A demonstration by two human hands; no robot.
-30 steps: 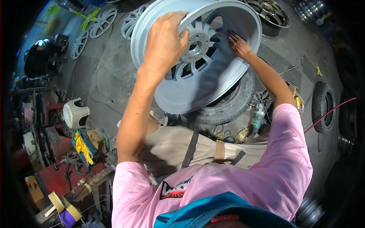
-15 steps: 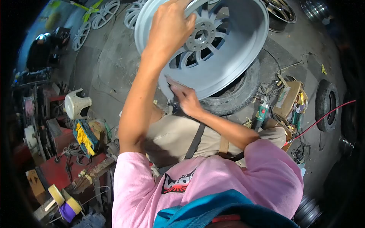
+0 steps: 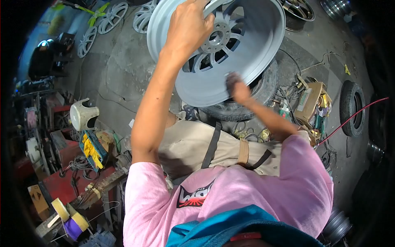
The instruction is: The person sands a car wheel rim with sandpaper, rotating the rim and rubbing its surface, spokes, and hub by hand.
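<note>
Grey, round metal wheel rim point(image 3: 225, 41), its edge clamped in the left hand point(image 3: 190, 26), tilts over a dark rubber tyre point(image 3: 269, 84), the right hand point(image 3: 238, 88) blurred nearby, grip unclear.

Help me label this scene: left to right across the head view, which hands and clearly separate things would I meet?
White stool → left hand → right hand → cardboard box → upright tyre.
</note>
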